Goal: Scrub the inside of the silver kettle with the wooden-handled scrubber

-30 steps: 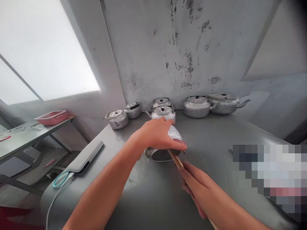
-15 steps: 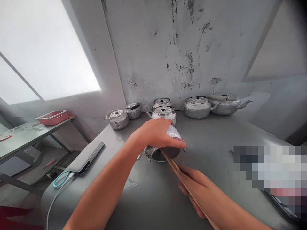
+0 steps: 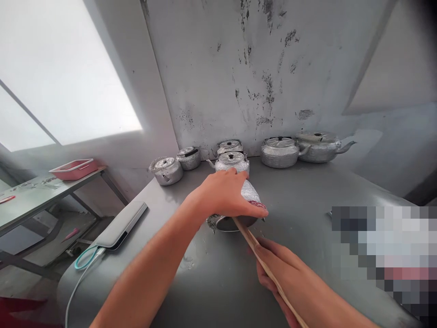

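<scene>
A silver metal kettle (image 3: 251, 191) lies tilted on the grey table, its round opening facing me. My left hand (image 3: 225, 193) grips it from above, thumb stretched along the near side and fingers over the top. A reddish patterned band shows by the thumb. In my right hand (image 3: 278, 266) is a wooden stick (image 3: 247, 234), with fingers wrapped round it. The stick's far end reaches into the kettle's opening and its tip is hidden inside. Just behind my left hand stands a lidded kettle (image 3: 232, 160).
Several silver kettles stand along the wall, among them a small one (image 3: 168, 172) at left and a large one (image 3: 317, 148) at right. A grey power bank (image 3: 124, 223) with a cable lies on the left. A pink basket (image 3: 73, 170) sits on a side table. Blurred blocks cover the right side.
My left hand and the kettle have shifted slightly to the right. The stick has also moved a little right, with my right hand still round it.
</scene>
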A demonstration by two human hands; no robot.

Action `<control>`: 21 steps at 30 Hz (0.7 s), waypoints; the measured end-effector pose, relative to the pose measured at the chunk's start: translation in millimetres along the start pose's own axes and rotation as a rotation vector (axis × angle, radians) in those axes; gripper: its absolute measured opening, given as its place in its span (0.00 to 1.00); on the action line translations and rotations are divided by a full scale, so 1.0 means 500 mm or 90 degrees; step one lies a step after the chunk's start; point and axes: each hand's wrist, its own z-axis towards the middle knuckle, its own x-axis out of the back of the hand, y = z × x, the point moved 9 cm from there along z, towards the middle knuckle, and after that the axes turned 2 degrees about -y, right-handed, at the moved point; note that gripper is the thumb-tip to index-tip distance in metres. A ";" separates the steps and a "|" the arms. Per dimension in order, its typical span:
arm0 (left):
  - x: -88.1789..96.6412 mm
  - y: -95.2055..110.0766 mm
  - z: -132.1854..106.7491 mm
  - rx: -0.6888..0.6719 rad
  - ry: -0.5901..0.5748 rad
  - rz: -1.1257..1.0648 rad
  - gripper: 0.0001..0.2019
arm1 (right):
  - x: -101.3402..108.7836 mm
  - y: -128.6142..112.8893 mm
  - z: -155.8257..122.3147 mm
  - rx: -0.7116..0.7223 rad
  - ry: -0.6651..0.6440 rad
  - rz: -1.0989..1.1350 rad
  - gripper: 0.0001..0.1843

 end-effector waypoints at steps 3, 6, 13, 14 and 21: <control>0.001 0.007 -0.001 -0.004 0.002 0.010 0.43 | -0.001 0.000 -0.001 -0.005 0.003 0.018 0.23; 0.001 0.008 -0.001 -0.004 0.002 0.010 0.44 | -0.001 0.002 -0.002 -0.026 -0.006 -0.008 0.23; 0.001 -0.004 0.002 -0.006 0.006 -0.008 0.44 | 0.013 -0.012 -0.001 0.001 -0.005 -0.020 0.21; 0.002 -0.006 0.002 -0.004 0.005 -0.010 0.43 | 0.016 -0.013 -0.002 -0.007 -0.004 -0.025 0.21; -0.001 -0.015 0.006 -0.004 0.007 -0.021 0.45 | 0.035 -0.038 -0.009 0.032 0.047 -0.019 0.22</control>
